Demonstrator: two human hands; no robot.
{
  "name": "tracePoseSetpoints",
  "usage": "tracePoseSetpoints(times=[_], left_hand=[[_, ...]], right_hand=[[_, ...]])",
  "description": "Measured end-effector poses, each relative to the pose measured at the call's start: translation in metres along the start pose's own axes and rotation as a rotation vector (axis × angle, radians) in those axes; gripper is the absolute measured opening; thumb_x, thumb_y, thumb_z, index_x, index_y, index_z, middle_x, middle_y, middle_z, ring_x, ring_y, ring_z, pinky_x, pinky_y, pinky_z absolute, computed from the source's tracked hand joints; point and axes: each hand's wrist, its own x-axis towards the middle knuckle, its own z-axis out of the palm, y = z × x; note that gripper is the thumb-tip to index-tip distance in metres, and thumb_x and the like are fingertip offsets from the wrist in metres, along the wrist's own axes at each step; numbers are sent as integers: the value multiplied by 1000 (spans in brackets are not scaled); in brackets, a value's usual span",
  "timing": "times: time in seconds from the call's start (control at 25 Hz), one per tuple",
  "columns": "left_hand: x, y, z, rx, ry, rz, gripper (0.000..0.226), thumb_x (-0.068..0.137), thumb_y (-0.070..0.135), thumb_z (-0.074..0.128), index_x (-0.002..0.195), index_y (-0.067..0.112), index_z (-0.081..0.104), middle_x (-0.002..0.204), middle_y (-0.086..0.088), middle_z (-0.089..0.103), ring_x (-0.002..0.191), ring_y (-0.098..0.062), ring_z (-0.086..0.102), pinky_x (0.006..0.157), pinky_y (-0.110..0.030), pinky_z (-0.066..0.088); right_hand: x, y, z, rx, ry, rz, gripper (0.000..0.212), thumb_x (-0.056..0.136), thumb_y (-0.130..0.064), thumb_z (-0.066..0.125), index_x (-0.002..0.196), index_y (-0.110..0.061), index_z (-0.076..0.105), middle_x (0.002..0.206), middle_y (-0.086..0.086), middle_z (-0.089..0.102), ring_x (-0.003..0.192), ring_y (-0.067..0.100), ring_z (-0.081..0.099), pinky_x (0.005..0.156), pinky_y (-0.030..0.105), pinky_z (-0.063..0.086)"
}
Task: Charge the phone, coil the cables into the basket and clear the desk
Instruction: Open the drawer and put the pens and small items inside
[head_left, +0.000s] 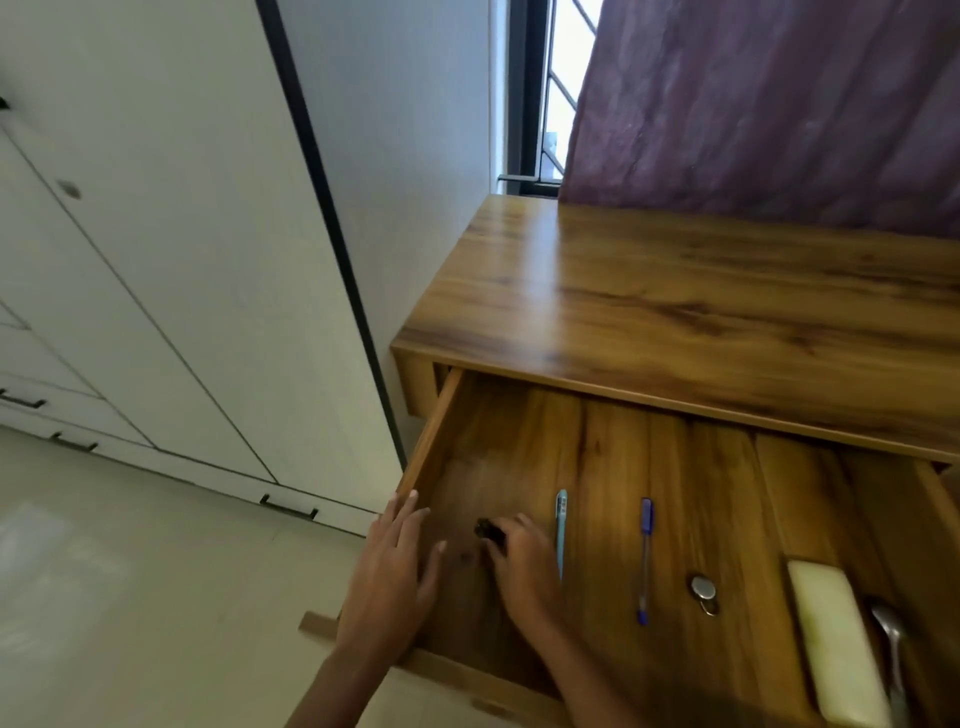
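Inside the drawer (519, 447) the right hand (522, 558) grips a dark thing (488, 530) — the left hand (395, 566) is beside it, fingers spread.

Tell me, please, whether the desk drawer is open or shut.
Open: the drawer is pulled out below the desktop, with a blue pen visible inside.

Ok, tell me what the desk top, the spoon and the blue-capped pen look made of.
Desk top: wood or wood-look laminate, glossy; streaked grain and a bright sheen show. Spoon: metal, probably steel; grey, shiny bowl. Blue-capped pen: plastic; see-through barrel, opaque blue cap.
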Motion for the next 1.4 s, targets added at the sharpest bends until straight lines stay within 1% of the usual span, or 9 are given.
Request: tracePoseSetpoints(times=[0.12,0.52,0.76,0.88,1.04,1.12,1.2,1.32,1.4], left_hand=[[-2,-5,3,3,44,27,44,90,36,51,129,18,47,146,-1,40,139,-17,27,106,-27,18],[-5,-9,6,30,124,76,30,84,21,63,113,12,60,130,-8,57,125,-22,50,97,-30,36],[-8,-6,2,29,147,96,27,82,15,65,107,8,62,124,-12,61,118,-25,56,91,-36,49],[-11,-4,-3,62,179,200,27,78,8,68,104,7,64,119,-13,64,115,-28,58,88,-44,53],[-29,8,1,72,189,381,26,87,23,49,106,11,60,122,-11,62,122,-26,52,102,-44,41],[-44,27,10,21,142,429,31,89,27,43,112,12,58,129,-10,57,128,-25,46,106,-46,38],[-61,48,19,15,106,512,35,90,28,42,120,12,53,135,-9,51,133,-25,39,108,-48,35],[-97,72,32,24,66,595,45,91,30,41,132,13,41,145,-8,37,140,-26,25,113,-46,23],[-118,75,43,82,46,607,55,91,34,39,140,12,30,150,-7,27,142,-26,15,118,-44,13]], right_hand=[[2,1,10,-69,-9,-6,25,91,-17,53,114,-14,61,118,3,59,115,17,49,97,27,41],[1,12,13,-176,-73,-70,29,91,-14,51,120,-15,57,121,4,56,114,16,48,93,25,42],[-12,6,-21,-150,74,-118,29,89,-30,55,115,-17,60,114,-2,59,109,13,51,87,25,44],[-42,10,-54,-130,147,-117,29,88,-32,57,112,-17,64,108,-4,63,102,11,56,81,20,43],[-93,45,-113,-302,385,-106,20,81,-27,68,98,-16,71,97,-2,71,91,15,64,77,20,43],[-116,63,-135,-269,433,-46,26,86,-31,60,104,-13,69,107,2,69,102,18,62,84,26,46],[-142,73,-144,-247,461,-34,41,91,-40,42,113,-13,65,122,4,63,117,19,54,94,35,47],[-190,80,-136,-367,432,-74,55,94,-48,28,133,-13,46,145,2,39,139,13,24,114,36,26],[-210,85,-125,-473,342,-76,64,93,-53,27,142,-12,29,152,3,25,144,16,9,117,34,9]])
